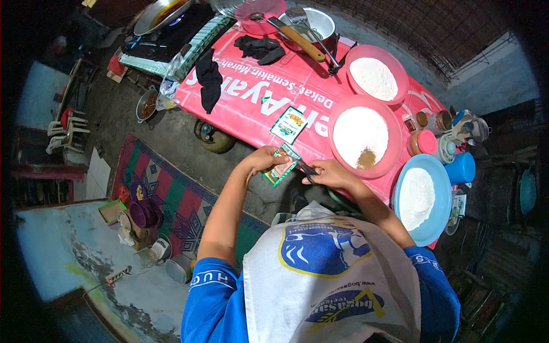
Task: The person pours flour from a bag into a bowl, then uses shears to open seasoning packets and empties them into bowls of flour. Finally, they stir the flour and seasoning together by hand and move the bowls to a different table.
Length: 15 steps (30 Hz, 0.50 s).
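My left hand (264, 160) grips a small green-edged sachet (280, 169) in front of the table's edge. In my right hand (325, 173) is a pair of black-handled scissors (307, 169), its blades at the sachet's upper right side. Another green and white sachet (289, 124) lies on the red table cover (246, 117) just beyond. To the right, a pink bowl (393, 154) holds white flour with a brown powder heap (366, 159) on it. A second pink bowl (400, 71) and a blue bowl (441, 200) also contain white flour.
Black cloths (209, 80) lie on the table's left part. A metal bowl (326, 24) and a wooden-handled utensil (297, 40) are at the back. Several jars stand right, near a blue container (460, 168). A pan (157, 17) sits on a stove at upper left.
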### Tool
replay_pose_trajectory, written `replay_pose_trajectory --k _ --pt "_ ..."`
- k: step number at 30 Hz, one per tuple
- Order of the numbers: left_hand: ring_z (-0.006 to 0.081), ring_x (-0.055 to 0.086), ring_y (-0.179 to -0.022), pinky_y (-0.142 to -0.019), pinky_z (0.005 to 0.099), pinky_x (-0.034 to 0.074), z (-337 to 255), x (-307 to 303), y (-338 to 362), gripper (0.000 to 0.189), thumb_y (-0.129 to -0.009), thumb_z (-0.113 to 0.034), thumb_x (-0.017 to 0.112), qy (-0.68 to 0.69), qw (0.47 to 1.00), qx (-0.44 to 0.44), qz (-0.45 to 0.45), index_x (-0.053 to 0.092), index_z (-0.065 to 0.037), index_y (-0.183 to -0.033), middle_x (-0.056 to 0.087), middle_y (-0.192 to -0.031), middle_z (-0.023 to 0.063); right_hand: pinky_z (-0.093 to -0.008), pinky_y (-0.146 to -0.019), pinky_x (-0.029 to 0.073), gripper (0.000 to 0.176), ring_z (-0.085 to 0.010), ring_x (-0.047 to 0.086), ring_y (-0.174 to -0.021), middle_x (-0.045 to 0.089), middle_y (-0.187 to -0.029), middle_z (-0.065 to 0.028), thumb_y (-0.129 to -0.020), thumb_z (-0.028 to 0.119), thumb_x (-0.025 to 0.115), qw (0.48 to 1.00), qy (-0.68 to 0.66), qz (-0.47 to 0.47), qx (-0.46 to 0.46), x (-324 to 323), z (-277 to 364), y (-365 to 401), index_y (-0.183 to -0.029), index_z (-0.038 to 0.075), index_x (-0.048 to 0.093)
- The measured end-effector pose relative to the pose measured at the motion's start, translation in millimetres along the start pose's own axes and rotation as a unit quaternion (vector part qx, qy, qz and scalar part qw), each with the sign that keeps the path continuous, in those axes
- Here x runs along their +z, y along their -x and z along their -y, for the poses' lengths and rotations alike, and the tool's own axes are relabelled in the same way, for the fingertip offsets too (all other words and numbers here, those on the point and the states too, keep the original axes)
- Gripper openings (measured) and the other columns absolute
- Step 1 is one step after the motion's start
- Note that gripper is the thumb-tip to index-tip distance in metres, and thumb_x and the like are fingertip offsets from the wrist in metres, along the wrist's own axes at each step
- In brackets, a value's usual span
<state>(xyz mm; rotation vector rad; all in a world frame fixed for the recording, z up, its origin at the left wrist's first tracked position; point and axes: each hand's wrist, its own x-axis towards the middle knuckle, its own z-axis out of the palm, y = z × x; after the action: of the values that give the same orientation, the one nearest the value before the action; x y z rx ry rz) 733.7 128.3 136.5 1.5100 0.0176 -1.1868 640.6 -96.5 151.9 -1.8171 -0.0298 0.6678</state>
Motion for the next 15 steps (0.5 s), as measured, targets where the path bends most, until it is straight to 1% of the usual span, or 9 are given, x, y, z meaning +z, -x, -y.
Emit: replay_pose_trajectory --k 2,4,5,6,8,9,11,13,15 --pt "0.0093 0.057 -0.066 -0.059 0.0235 0.045 2 -2 -4 0.023 -0.077 -0.021 0.065 -0.024 1.000 0.002 0.007 0.060 -0.003 -0.091 0.062 -0.077 0.0029 -0.0228 -0.047 0.031 0.038 -0.0047 0.040 -0.053 0.048 -0.058 0.0031 -0.065 0.025 0.074 1.000 0.000 -0.010 -0.009 2 -9 -6 -0.095 0.005 0.061" --pt "0.0086 0.055 -0.065 -0.058 0.0229 0.043 -6 -1 0 0.021 -0.077 -0.019 0.065 0.006 1.000 -0.013 -0.003 0.060 -0.004 -0.090 0.062 -0.077 0.0026 -0.0228 -0.047 0.031 0.036 -0.0046 0.039 -0.053 0.048 -0.058 0.0033 -0.066 0.024 0.074 1.000 0.001 -0.019 -0.018 1 -9 -8 -0.093 0.005 0.061" --pt "0.0083 0.056 -0.065 -0.058 0.0229 0.044 -10 0 2 0.021 -0.077 -0.018 0.065 -0.028 0.999 -0.012 -0.009 0.061 -0.003 -0.091 0.062 -0.078 0.0025 -0.0229 -0.046 0.031 0.035 -0.0046 0.039 -0.053 0.047 -0.057 0.0034 -0.066 0.024 0.073 0.999 -0.026 -0.022 -0.010 2 -9 -7 -0.092 0.005 0.061" --pt "0.0083 0.056 -0.065 -0.058 0.0229 0.044 -9 -1 0 0.021 -0.077 -0.018 0.065 -0.028 0.999 -0.013 -0.009 0.061 -0.003 -0.091 0.062 -0.078 0.0025 -0.0230 -0.046 0.030 0.034 -0.0045 0.039 -0.052 0.046 -0.055 0.0036 -0.066 0.024 0.073 0.998 -0.054 -0.025 -0.003 3 -7 -6 -0.092 0.004 0.061" --pt "0.0084 0.055 -0.065 -0.058 0.0228 0.044 -3 -3 -6 0.022 -0.076 -0.018 0.066 -0.044 0.998 0.016 0.030 0.061 -0.003 -0.091 0.063 -0.078 0.0020 -0.0230 -0.046 0.030 0.034 -0.0045 0.039 -0.052 0.046 -0.055 0.0034 -0.066 0.023 0.073 0.998 -0.056 -0.022 -0.008 4 -1 -7 -0.091 0.004 0.061" --pt "0.0084 0.055 -0.065 -0.058 0.0228 0.044 -8 0 -4 0.022 -0.076 -0.018 0.066 -0.044 0.998 0.015 0.031 0.061 -0.003 -0.091 0.063 -0.078 0.0020 -0.0231 -0.045 0.030 0.033 -0.0045 0.039 -0.052 0.046 -0.055 0.0033 -0.066 0.023 0.073 0.998 -0.057 -0.020 -0.014 4 1 -8 -0.090 0.003 0.061" --pt "0.0087 0.058 -0.069 -0.063 0.0233 0.046 -18 7 0 0.019 -0.078 -0.016 0.064 -0.072 0.997 -0.021 0.023 0.061 -0.003 -0.091 0.063 -0.080 0.0023 -0.0231 -0.045 0.030 0.034 -0.0045 0.039 -0.052 0.046 -0.055 0.0032 -0.066 0.023 0.073 0.999 -0.044 -0.028 -0.015 5 -3 -12 -0.090 0.003 0.061" --pt "0.0091 0.058 -0.070 -0.064 0.0234 0.046 -12 2 -7 0.019 -0.077 -0.015 0.064 -0.054 0.998 -0.013 0.035 0.061 -0.003 -0.091 0.063 -0.080 0.0025 -0.0231 -0.045 0.030 0.034 -0.0045 0.040 -0.052 0.046 -0.055 0.0031 -0.066 0.023 0.073 0.999 -0.031 -0.037 -0.017 5 -4 -14 -0.090 0.002 0.061" --pt "0.0094 0.058 -0.070 -0.064 0.0235 0.046 -10 1 -10 0.019 -0.077 -0.015 0.064 -0.034 0.998 -0.005 0.045 0.061 -0.003 -0.092 0.063 -0.079 0.0026 -0.0237 -0.045 0.030 0.034 -0.0049 0.039 -0.052 0.046 -0.056 0.0025 -0.066 0.026 0.074 0.998 -0.047 -0.035 -0.010 5 -2 -13 -0.086 0.002 0.060"
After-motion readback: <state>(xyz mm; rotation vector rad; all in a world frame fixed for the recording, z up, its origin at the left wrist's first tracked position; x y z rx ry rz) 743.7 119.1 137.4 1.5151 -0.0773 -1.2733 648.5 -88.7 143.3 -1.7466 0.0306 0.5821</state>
